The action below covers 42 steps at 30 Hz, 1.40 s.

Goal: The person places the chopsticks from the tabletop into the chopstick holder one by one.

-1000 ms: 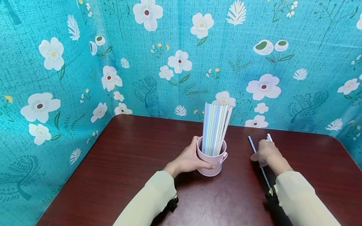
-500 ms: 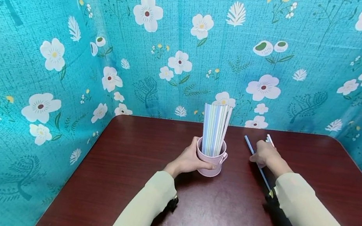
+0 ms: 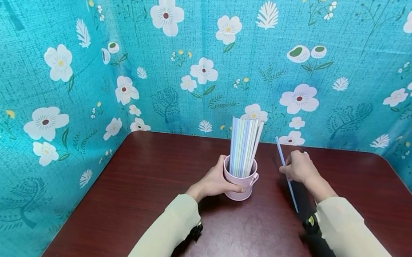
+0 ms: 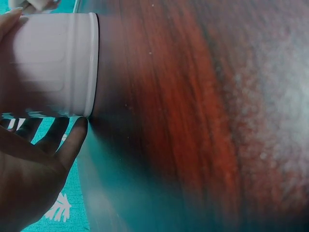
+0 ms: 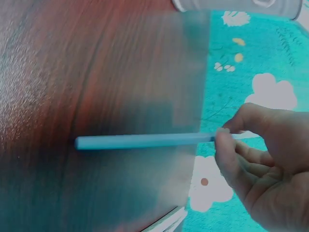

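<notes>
A small pale pink bucket [image 3: 239,196] stands upright on the dark wooden table, with several pastel straws [image 3: 243,145] upright inside it. My left hand [image 3: 214,181] grips its side, thumb across the front; in the left wrist view the fingers [image 4: 72,142] reach along the bucket's wall [image 4: 43,63]. To the right, my right hand [image 3: 300,167] pinches a blue straw [image 3: 292,197] between thumb and fingertips near its middle. The straw is tilted, its far end raised. In the right wrist view the blue straw [image 5: 135,141] lies across the picture above the tabletop.
A few white straws [image 5: 166,221] lie on the table beside the right hand, mostly hidden from the head view. The dark red table [image 3: 150,173] ends at a turquoise floral curtain [image 3: 204,34] behind and at both sides.
The blue straw has come up off the table in my right hand and moved slightly left, its far end rising. My left hand keeps its hold on the bucket.
</notes>
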{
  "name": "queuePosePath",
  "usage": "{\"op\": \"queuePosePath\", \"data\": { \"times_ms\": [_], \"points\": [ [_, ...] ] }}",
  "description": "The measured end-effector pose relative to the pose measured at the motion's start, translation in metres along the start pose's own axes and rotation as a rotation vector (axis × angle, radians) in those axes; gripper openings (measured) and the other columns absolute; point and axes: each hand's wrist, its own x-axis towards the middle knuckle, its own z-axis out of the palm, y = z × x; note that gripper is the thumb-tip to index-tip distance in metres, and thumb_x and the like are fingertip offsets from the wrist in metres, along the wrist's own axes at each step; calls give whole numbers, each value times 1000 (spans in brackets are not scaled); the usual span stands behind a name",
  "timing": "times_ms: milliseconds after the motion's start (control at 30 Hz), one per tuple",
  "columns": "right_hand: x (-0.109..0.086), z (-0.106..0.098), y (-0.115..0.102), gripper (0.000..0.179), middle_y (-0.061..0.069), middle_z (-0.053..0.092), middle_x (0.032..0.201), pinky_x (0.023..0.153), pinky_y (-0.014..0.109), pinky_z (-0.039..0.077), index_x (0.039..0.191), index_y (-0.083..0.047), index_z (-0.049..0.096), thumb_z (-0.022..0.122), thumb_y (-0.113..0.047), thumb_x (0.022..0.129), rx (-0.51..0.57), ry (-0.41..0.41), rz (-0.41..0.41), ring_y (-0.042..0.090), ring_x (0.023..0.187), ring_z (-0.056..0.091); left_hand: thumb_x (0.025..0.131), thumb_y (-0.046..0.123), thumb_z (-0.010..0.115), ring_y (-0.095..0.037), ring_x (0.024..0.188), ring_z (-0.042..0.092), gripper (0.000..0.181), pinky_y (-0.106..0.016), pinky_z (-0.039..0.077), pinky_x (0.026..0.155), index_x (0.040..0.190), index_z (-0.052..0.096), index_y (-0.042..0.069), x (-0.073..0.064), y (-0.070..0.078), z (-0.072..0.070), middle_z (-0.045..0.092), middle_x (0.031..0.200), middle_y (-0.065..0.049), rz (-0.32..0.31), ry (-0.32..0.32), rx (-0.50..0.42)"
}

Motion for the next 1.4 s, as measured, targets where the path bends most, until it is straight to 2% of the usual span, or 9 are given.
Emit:
{"op": "queuePosePath", "data": {
  "times_ms": [167, 267, 433, 633, 800, 900, 1033, 1200, 1400],
  "points": [
    [-3, -9, -13, 16, 1, 66, 57, 54, 31, 50, 76, -1, 67, 70, -10, 90, 69, 126, -67, 15, 52, 65, 67, 30, 97, -10, 122, 56, 100, -35, 42, 108, 144, 34, 27, 0, 1, -1, 56, 138, 8, 4, 4, -3],
    [-5, -16, -23, 12, 5, 69, 64, 55, 32, 53, 81, 0, 66, 68, -7, 90, 92, 184, -115, 17, 54, 67, 67, 30, 97, -11, 121, 56, 100, -35, 42, 108, 144, 35, 28, 0, 1, -1, 56, 138, 8, 1, 6, -1],
    [-13, -31, -42, 9, 13, 74, 79, 64, 37, 57, 90, 2, 66, 66, -6, 94, 146, 289, -171, 23, 63, 73, 68, 31, 97, -12, 123, 55, 100, -36, 42, 108, 145, 34, 26, -1, 0, 0, 55, 141, 6, 6, -1, 3],
    [-24, -48, -63, 11, 15, 73, 84, 56, 28, 48, 94, 0, 66, 66, -10, 97, 171, 446, -217, 29, 72, 74, 68, 30, 96, -12, 123, 56, 99, -35, 42, 108, 145, 33, 26, 0, -1, 0, 55, 141, 5, 13, -1, 3],
    [-28, -58, -78, 14, 16, 74, 82, 51, 20, 45, 92, -1, 69, 65, -13, 100, 242, 532, -255, 11, 67, 71, 67, 31, 97, -11, 122, 56, 101, -35, 43, 107, 145, 34, 26, -1, 0, 0, 55, 139, 8, 8, 3, -8],
    [-30, -60, -84, 22, 15, 74, 78, 53, 15, 46, 92, 0, 70, 62, -17, 103, 296, 584, -269, 0, 63, 67, 66, 32, 97, -10, 121, 56, 101, -35, 43, 107, 145, 34, 26, -1, 0, -1, 56, 138, 9, 10, 6, -14],
    [-32, -61, -88, 31, 15, 72, 75, 57, 13, 46, 91, 3, 70, 58, -22, 105, 350, 656, -290, -2, 62, 65, 67, 31, 97, -11, 122, 56, 100, -36, 42, 108, 145, 35, 26, -2, 1, -1, 56, 138, 7, 13, 2, -16],
    [-34, -62, -95, 34, 15, 71, 74, 57, 14, 49, 90, 3, 70, 58, -25, 106, 412, 706, -333, 7, 61, 68, 67, 31, 97, -11, 122, 56, 100, -35, 42, 108, 144, 34, 27, -1, 1, -1, 56, 138, 7, 5, 0, -8],
    [-35, -58, -103, 31, 12, 71, 70, 57, 14, 50, 85, 1, 69, 60, -21, 105, 411, 689, -372, 7, 59, 67, 66, 29, 97, -11, 122, 56, 99, -35, 42, 107, 144, 35, 27, -1, 0, 0, 56, 139, 7, 3, 5, -10]
  ]
}}
